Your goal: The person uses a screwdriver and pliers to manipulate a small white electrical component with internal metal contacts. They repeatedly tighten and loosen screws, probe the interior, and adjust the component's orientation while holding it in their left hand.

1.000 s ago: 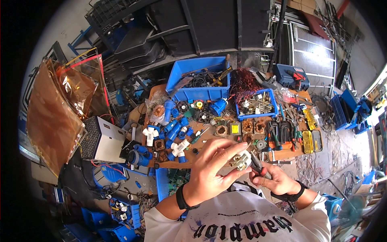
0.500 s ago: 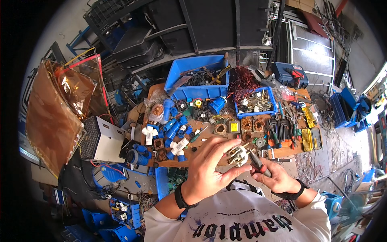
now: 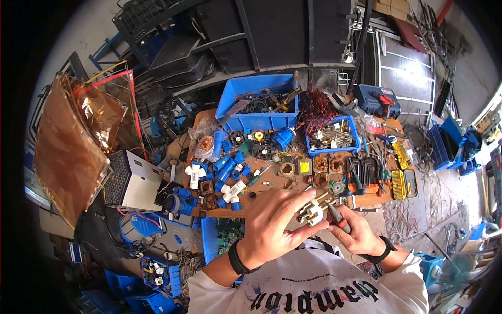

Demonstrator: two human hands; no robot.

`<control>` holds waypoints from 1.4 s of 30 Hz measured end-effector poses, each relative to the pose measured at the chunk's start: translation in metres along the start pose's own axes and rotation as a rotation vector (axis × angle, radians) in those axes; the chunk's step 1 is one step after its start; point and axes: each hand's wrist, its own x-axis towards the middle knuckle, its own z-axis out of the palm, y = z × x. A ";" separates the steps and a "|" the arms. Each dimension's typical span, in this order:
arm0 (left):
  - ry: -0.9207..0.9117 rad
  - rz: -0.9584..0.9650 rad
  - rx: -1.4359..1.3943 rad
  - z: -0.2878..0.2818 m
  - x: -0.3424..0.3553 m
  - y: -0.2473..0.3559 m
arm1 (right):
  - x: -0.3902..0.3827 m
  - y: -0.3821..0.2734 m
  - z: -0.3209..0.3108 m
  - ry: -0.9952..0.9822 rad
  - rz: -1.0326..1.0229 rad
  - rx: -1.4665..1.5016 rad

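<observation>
Between the thumb and fingers of my left hand [image 3: 269,227] is a white plug insert [image 3: 312,214] with several brass pins. Its pins point up and away from me, above the table's near edge. My right hand [image 3: 360,234] is closed around red-and-grey-handled pliers [image 3: 340,220]. Their dark tip reaches the right side of the insert; whether the jaws grip a part there I cannot tell. On the wooden table [image 3: 230,213] beyond my hands lie a green screwdriver [image 3: 256,177], a yellow-faced square part [image 3: 304,166] and several brown square parts [image 3: 286,169].
A large blue bin [image 3: 256,121] of tools and cables stands at the back, beside a smaller blue tray [image 3: 334,149] of metal parts. Blue and white connectors [image 3: 225,167] crowd the left. Hand tools and a yellow bit case [image 3: 398,183] occupy the right.
My left hand has turned the plug insert, so its brass pins now show pointing upward. The pliers have shifted slightly downward with their tip closer behind the insert.
</observation>
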 end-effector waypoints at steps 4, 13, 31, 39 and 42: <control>0.007 0.060 0.042 -0.001 0.000 -0.001 | -0.001 0.002 0.001 -0.006 0.014 0.005; 0.015 0.071 0.079 -0.001 -0.001 -0.001 | -0.003 0.006 0.001 -0.018 0.036 0.068; -0.054 -0.147 -0.290 0.004 -0.008 -0.011 | 0.001 0.000 -0.010 0.179 -0.203 -0.281; 0.008 -0.080 -0.367 0.009 -0.014 -0.016 | 0.003 -0.010 -0.015 0.243 -0.315 -0.490; 0.095 -0.053 -0.376 0.016 -0.016 -0.019 | 0.004 -0.011 -0.015 0.219 -0.313 -0.465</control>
